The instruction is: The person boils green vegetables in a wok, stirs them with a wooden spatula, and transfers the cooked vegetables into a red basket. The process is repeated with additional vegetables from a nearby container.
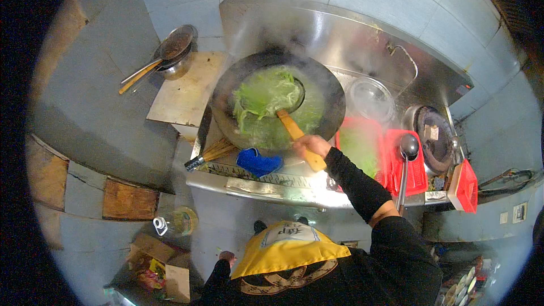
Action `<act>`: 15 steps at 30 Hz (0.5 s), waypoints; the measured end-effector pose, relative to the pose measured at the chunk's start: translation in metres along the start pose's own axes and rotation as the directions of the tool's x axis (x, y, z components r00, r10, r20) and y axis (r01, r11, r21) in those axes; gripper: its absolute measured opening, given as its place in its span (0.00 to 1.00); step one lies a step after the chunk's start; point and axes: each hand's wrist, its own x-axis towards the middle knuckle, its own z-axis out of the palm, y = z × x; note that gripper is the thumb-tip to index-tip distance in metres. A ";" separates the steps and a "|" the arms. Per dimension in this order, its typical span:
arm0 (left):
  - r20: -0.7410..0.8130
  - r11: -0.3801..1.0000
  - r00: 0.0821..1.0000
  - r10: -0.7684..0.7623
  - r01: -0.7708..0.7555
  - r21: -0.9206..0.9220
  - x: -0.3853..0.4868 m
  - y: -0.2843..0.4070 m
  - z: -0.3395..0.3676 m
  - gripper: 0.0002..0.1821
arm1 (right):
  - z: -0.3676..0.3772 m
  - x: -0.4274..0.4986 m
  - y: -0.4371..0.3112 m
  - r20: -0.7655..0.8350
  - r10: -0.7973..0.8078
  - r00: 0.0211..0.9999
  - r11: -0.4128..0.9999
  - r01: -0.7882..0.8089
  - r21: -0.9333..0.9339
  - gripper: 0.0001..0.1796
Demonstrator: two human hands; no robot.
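Note:
My right hand (pixel 312 146) grips the flat wooden handle (pixel 293 127) of a round strainer, whose dark rim rests in a large wok (pixel 335 97). Shredded green vegetables (pixel 263 93) lie in and around the strainer, in greenish liquid, with steam rising. Down by my side, left of the yellow apron (pixel 289 246), is my left hand (pixel 228 257); only part of it shows, and whether it holds anything cannot be told. A blue cloth (pixel 259 162) and a bamboo brush (pixel 212 153) lie at the wok's near edge.
Right of the wok are red plastic baskets (pixel 382 165), one holding greens, a steel ladle (pixel 409 146), a clear round container (pixel 371 100) and a thin curved tap (pixel 406 53). Strainers (pixel 178 44) rest on a pot at the left. A plastic jug (pixel 182 220) and an open cardboard box (pixel 176 280) stand on the floor.

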 end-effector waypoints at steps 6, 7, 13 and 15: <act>-0.114 0.967 0.993 0.034 -0.061 -0.246 -0.006 -0.034 -0.028 0.21 | -0.014 -0.073 0.014 -0.167 -0.250 0.954 0.866 0.143 -0.480 0.13; -0.160 0.974 0.985 0.062 -0.095 -0.208 -0.006 -0.034 -0.037 0.21 | -0.018 -0.086 0.023 -0.185 -0.312 0.932 0.778 0.139 -0.613 0.15; -0.207 0.950 0.955 0.211 -0.250 -0.189 0.011 -0.030 -0.095 0.10 | -0.029 -0.100 0.065 -0.255 -0.332 0.908 0.853 0.173 -0.493 0.16; -0.281 0.935 0.944 0.171 -0.246 -0.257 0.020 -0.031 -0.107 0.11 | -0.026 -0.101 0.069 -0.210 -0.306 0.929 0.907 0.217 -0.360 0.17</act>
